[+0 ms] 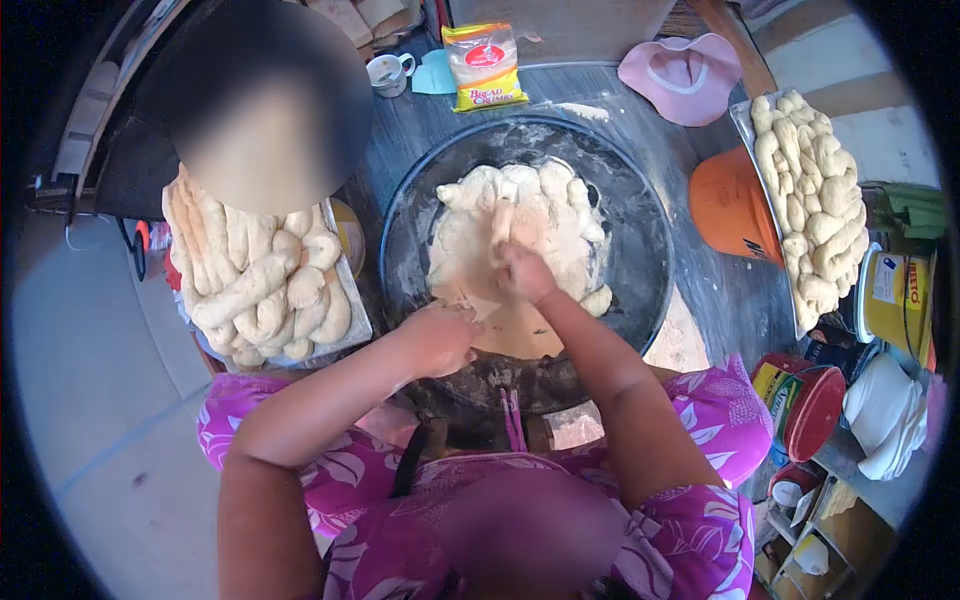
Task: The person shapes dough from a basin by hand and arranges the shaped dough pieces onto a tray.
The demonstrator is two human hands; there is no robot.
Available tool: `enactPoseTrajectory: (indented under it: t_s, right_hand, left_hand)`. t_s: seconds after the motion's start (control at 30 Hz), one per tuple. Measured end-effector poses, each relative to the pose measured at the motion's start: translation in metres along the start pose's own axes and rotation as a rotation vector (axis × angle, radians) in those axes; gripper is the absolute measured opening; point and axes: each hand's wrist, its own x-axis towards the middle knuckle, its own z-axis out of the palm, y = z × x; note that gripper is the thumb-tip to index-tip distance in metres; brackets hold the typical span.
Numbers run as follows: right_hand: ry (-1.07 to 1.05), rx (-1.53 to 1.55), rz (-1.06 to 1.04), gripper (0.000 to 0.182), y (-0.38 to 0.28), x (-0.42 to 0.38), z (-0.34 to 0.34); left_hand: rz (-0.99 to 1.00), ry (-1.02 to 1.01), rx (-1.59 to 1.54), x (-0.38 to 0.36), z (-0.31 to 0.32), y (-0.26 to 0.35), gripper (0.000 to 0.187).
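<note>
A large dark round pan (640, 250) dusted with flour holds a mass of pale dough (540, 210). My right hand (524, 272) is closed on a strip of that dough near the pan's middle. My left hand (438, 338) presses on the dough's near edge at the pan's front rim, fingers curled on it. Both forearms reach in from the bottom, over a pink flowered dress.
A tray (355, 325) of twisted dough pieces (262, 285) sits left of the pan, and another tray of twists (815, 190) stands at the right. An orange bucket (730, 205), a bread crumbs bag (485, 65), a mug (388, 72), a pink hat (685, 75) and tins (895, 300) surround the pan.
</note>
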Motion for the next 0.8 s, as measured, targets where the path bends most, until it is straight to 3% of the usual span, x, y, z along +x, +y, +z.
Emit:
enactPoseTrajectory:
  t_s: [0.07,0.1,0.17,0.23,0.27,0.3,0.33,0.37,0.43,0.47,0.57,0.6,0.63,0.7,0.73,0.77,0.8]
  right_hand:
    - [-0.139,-0.009,-0.048,0.023,-0.011,-0.041,-0.001]
    - [-0.137,-0.019,-0.054,0.023,-0.01,-0.054,0.001]
    - [-0.345,-0.014,-0.155,0.018,-0.002,-0.076,0.006]
    - [-0.347,0.099,-0.119,0.017,-0.041,-0.08,-0.01]
    - [-0.342,0.221,-0.083,0.016,-0.068,-0.077,-0.023]
    - [-0.343,0.217,-0.085,0.016,-0.091,-0.076,-0.036]
    - [-0.483,0.348,-0.053,0.017,-0.113,-0.073,-0.052]
    - [-0.623,0.485,-0.014,0.017,-0.131,-0.074,-0.067]
    - [-0.597,0.569,-0.082,0.017,-0.16,-0.075,-0.102]
    - [-0.575,0.649,-0.16,0.017,-0.167,-0.071,-0.114]
    - [-0.485,0.824,-0.227,0.016,-0.165,-0.059,-0.137]
    - [-0.375,0.886,-0.14,0.016,-0.155,-0.051,-0.142]
    - [-0.265,0.945,-0.053,0.017,-0.142,-0.043,-0.145]
    - [-0.172,0.842,-0.082,0.023,-0.096,-0.031,-0.138]
    - [-0.084,0.733,-0.112,0.028,-0.072,-0.03,-0.127]
    - [-0.084,0.733,-0.118,0.028,-0.052,-0.032,-0.114]
    - [-0.349,0.744,0.015,0.036,-0.032,-0.036,-0.098]
  left_hand:
    - [-0.153,-0.315,-0.137,0.036,0.03,-0.002,0.041]
    - [-0.21,-0.372,-0.152,0.057,0.044,-0.009,0.043]
    - [-0.262,-0.418,-0.174,0.08,0.081,-0.017,0.046]
    - [-0.426,0.493,-0.173,0.085,0.12,-0.02,0.055]
    - [-0.427,0.504,-0.175,0.093,0.138,-0.03,0.055]
    - [-0.273,0.584,-0.388,0.098,0.155,-0.042,0.054]
    - [-0.108,0.656,-0.593,0.101,0.16,-0.049,0.053]
    - [-0.102,0.652,-0.592,0.094,0.151,-0.046,0.053]
    - [0.186,0.584,-0.268,0.075,0.12,-0.03,0.062]
    - [0.186,0.591,-0.26,0.075,0.117,-0.026,0.062]
    - [0.088,0.361,-1.674,0.082,0.11,-0.002,0.033]
    - [-0.091,0.198,-0.897,0.039,0.027,0.053,0.05]
    - [-0.092,0.194,-0.893,0.043,0.033,0.048,0.05]
    - [-0.164,-0.227,-0.828,0.054,0.056,0.031,0.039]
    - [-0.215,-0.255,-0.863,0.048,0.06,0.028,0.039]
    - [-0.218,-0.25,-0.861,0.037,0.061,0.025,0.039]
    - [-0.161,-0.22,-1.083,0.021,0.062,0.025,0.037]
